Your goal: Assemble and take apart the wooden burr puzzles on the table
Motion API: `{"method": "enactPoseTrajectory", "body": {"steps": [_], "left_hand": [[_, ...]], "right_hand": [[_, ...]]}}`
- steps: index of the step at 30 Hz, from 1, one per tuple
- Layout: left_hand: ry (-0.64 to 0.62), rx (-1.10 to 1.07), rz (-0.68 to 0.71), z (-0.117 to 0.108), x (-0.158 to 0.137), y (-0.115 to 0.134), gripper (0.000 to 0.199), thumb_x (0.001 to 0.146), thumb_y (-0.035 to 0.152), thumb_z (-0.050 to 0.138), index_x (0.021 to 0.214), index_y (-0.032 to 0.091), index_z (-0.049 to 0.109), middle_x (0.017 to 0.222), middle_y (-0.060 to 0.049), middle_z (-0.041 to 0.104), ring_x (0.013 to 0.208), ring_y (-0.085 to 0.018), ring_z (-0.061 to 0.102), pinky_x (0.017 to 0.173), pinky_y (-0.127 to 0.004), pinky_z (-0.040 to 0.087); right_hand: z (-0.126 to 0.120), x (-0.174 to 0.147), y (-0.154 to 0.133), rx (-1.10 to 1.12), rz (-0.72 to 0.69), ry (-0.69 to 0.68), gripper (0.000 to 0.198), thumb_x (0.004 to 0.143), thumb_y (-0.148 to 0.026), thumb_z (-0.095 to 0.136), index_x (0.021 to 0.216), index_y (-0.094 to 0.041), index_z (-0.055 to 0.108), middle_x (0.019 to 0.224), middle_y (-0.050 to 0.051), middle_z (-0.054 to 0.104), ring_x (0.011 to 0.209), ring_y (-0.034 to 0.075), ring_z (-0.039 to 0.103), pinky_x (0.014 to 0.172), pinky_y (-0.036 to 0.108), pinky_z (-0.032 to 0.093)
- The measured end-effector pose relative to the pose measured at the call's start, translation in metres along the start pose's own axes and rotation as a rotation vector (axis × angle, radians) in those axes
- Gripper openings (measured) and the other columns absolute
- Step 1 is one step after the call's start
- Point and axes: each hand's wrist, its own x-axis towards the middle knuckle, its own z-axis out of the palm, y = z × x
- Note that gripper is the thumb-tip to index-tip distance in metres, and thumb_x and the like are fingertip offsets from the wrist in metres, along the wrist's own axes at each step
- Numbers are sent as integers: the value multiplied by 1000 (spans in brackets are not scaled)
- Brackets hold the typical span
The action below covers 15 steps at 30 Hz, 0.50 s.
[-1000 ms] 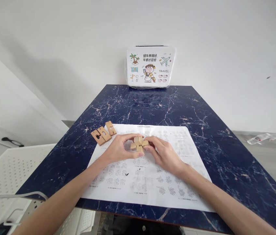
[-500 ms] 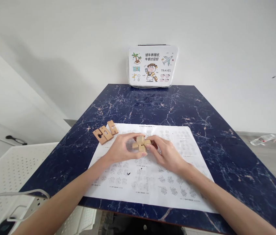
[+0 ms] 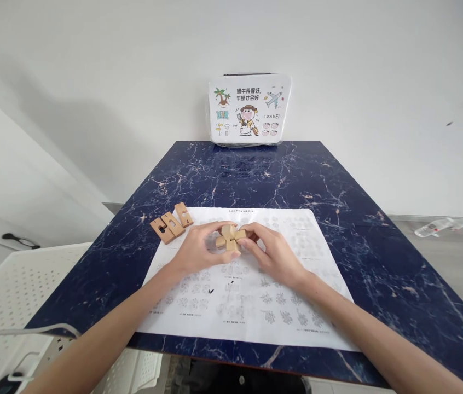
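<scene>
A light wooden interlocking burr puzzle [image 3: 230, 236] sits between both hands above the printed sheet [image 3: 248, 328]. My left hand [image 3: 201, 247] grips it from the left, thumb at the near side and fingers at the far side. From the right, my right hand [image 3: 275, 251] pinches one of its projecting blocks with thumb and fingers. The puzzle's blocks cross one another, and its underside is hidden. Several flat brown wooden pieces [image 3: 165, 227] with cut-outs and numbers lie beyond my left hand, at the sheet's upper left corner.
A white printed case [image 3: 248, 109] stands against the wall at the back of the blue marbled table [image 3: 252, 180]. At the left are a white perforated rack [image 3: 22, 273] and a pale cable [image 3: 30, 330]. A clear plastic bottle [image 3: 437, 226] lies on the floor at right.
The view has shifted slightly, so everything sits a little further left. Both hands keep hold of the puzzle; my right fingers are slightly differently placed on its right block.
</scene>
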Motion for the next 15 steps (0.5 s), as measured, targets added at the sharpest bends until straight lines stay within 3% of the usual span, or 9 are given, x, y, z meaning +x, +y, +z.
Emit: {"method": "enactPoseTrajectory", "body": {"steps": [9,12,15], "left_hand": [[-147,-168,-115,-1,2,9,50,90,46,71,132,21,60,121,-10,72,105,-27,70,91,-41,57],[-162,-90,-94,-1,-1,8,41,92,43,68,126,22,60,114,-8,73,100,-26,70,87,-39,55],[-153,-6,-30,-1,-4,6,46,86,39,73,127,23,57,114,-7,72,98,-25,68,85,-37,54]], "right_hand": [[0,1,-2,194,70,-1,20,104,-42,51,107,-23,56,91,6,69,80,19,63,74,36,52],[-3,1,-3,291,106,-139,20,106,-41,48,108,-22,53,87,4,66,76,18,60,69,33,50],[-6,1,-4,226,105,-255,16,105,-36,46,106,-22,53,84,3,65,71,17,57,64,31,47]]}}
